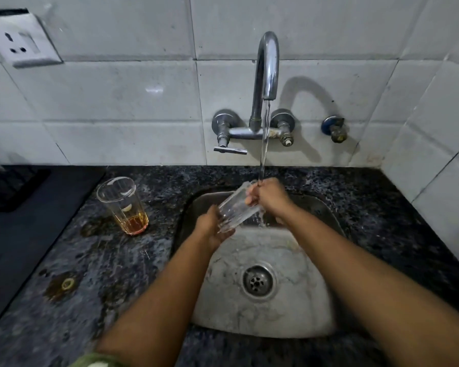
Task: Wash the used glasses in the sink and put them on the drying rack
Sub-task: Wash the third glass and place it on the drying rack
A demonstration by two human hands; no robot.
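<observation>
Left hand (213, 225): you are cupping the base of a clear glass (237, 207) from below, fingers curled round its lower end; palm turned up and toward the glass.
Right hand (268, 195): you are gripping the glass at its rim end, fingers bent over the mouth; whether any fingers are reaching inside is not clear; the water is striking this hand at the knuckles.
Glass: you are holding it tilted over the back of the sink (297, 321), mouth up and toward the tap (267, 67), base down and to the left; it is off the basin floor, held between both hands.
Water (265, 133): it is running in a thin stream from the spout and splashing off below the right hand.
Second glass (123, 205): it is standing upright on the counter (96, 260), left of the sink and well apart from your hands; a little amber liquid is sitting in its bottom.
Drain (257, 281): it is lying in the basin floor, between your forearms.
Dark mat (19, 223): it is lying on the counter's left side, beside the second glass.
Socket (20, 42): it is sitting on the tiled wall, upper left.
</observation>
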